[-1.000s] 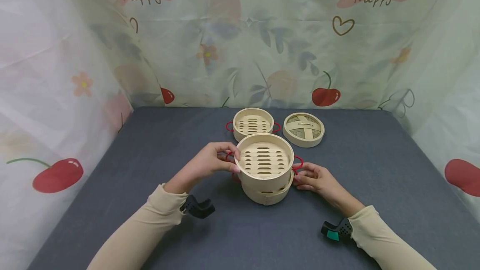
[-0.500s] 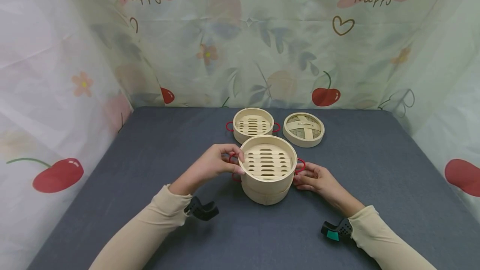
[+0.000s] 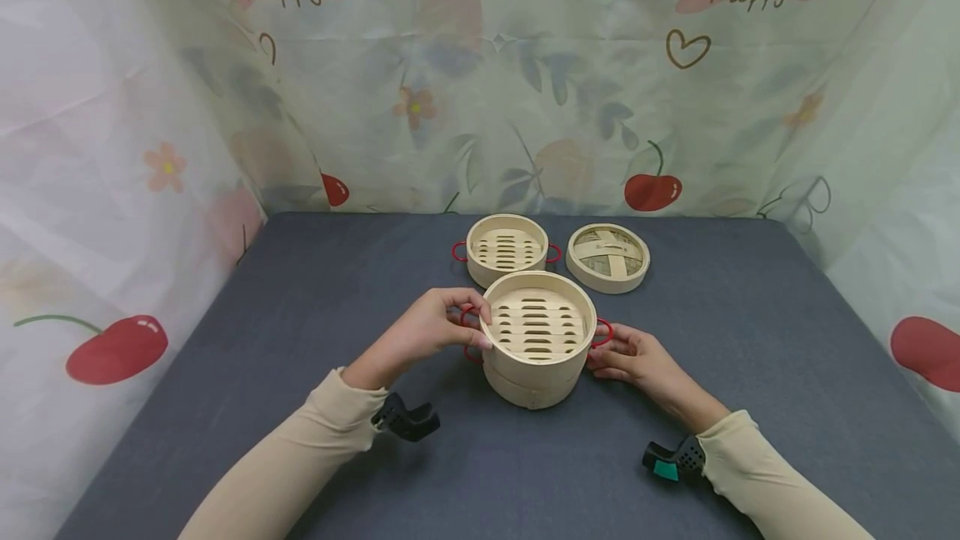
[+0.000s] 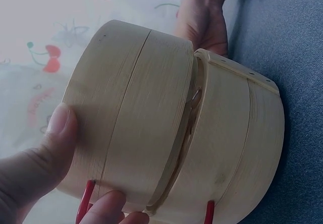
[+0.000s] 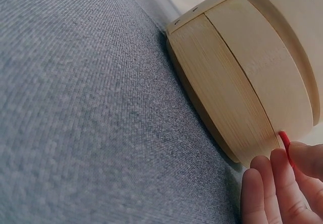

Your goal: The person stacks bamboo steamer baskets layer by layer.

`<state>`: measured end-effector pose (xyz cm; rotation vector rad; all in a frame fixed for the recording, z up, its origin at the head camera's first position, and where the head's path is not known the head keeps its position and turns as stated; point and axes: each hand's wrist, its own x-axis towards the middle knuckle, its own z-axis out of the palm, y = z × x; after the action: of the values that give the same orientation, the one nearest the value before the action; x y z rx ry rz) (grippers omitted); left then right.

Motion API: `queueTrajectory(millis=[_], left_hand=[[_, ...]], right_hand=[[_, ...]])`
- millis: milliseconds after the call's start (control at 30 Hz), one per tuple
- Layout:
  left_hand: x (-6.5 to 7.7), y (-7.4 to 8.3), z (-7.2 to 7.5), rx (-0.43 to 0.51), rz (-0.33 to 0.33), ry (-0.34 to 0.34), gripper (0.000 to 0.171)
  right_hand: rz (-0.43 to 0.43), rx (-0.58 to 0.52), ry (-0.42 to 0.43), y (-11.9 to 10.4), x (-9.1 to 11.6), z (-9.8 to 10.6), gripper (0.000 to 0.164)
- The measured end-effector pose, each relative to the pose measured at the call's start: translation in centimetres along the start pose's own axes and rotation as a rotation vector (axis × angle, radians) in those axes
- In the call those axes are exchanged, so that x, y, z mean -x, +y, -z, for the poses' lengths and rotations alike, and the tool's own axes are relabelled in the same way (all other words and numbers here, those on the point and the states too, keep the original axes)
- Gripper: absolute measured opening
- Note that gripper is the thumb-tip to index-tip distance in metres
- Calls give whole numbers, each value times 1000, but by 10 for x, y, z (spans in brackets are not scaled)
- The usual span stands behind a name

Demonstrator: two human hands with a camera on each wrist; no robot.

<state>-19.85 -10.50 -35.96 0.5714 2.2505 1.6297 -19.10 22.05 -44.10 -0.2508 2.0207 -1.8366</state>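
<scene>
My left hand holds the upper bamboo steamer basket at its left side, thumb on the outer wall and fingers at the rim and red handle. Beneath it the lower bamboo steamer basket sits on the table. The left wrist view shows the upper basket a little tilted, with a narrow gap above the lower basket. At the right side, my right hand pinches the lower basket's red handle between thumb and fingers.
Behind the stack stands another bamboo steamer basket with red handles. To its right lies a woven bamboo lid. The table has a dark grey cloth, with printed curtains at the back and sides.
My left hand has moved the upper basket slightly right and down, bringing it over the lower one and narrowing the gap. The right hand has stayed at the lower handle.
</scene>
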Motion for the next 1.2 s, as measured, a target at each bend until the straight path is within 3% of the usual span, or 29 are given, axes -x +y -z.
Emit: queueTrajectory(millis=[367,1200], left_hand=[[-2,0,-2,-25,-3,2,21],[0,-1,-2,14,10,-3,21]], right_hand=[[1,14,0,-1,1,0,56],[23,27,-12,-1,1,0,54]])
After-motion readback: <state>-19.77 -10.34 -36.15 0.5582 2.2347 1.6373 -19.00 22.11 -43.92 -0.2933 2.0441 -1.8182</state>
